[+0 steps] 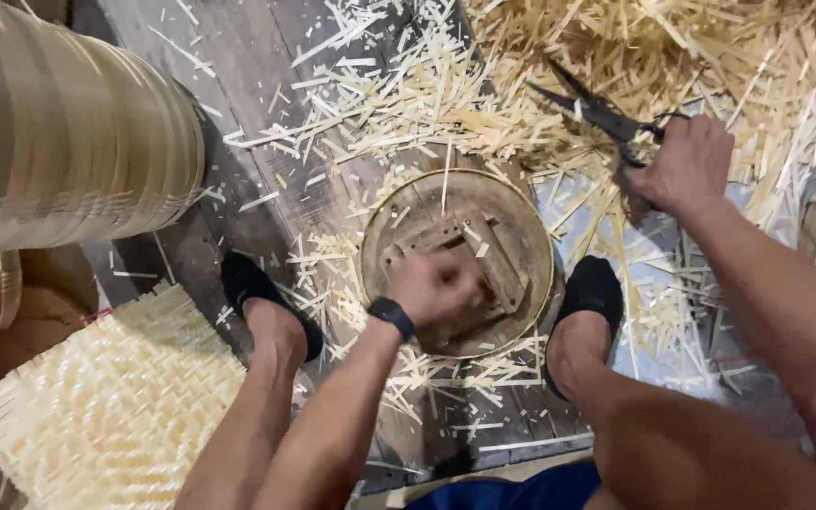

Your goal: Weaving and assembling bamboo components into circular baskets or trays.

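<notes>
One round wooden form [493, 236], ringed by a thin pale hoop and built of dark planks with a square hollow at its middle, lies flat on the plank floor [238, 57] between the person's two feet, each in a black slipper [592, 288]. A few pale bamboo offcuts lie loose on its face and in the hollow. The left hand [436, 286] is balled into a fist and presses down on the near part of the form, with a black band on its wrist; whether it pinches anything under the knuckles cannot be told. The right hand [684, 165] is off the form, over toward the far right edge of the floor, its fingers closed through the loops of one pair of dark scissors [597, 113], whose long blades stand parted and point toward the far left, above the litter. A deep heap of bamboo strips [672, 47] covers the far right corner and thins into scattered slivers across the middle of the floor and around the form. At the far left edge stands one stack of round woven baskets [59, 123], nested, their insides hidden. One flat woven bamboo mat [115, 406] lies at the near left corner, just beside the left foot. Part of another woven round shows at the right edge.
</notes>
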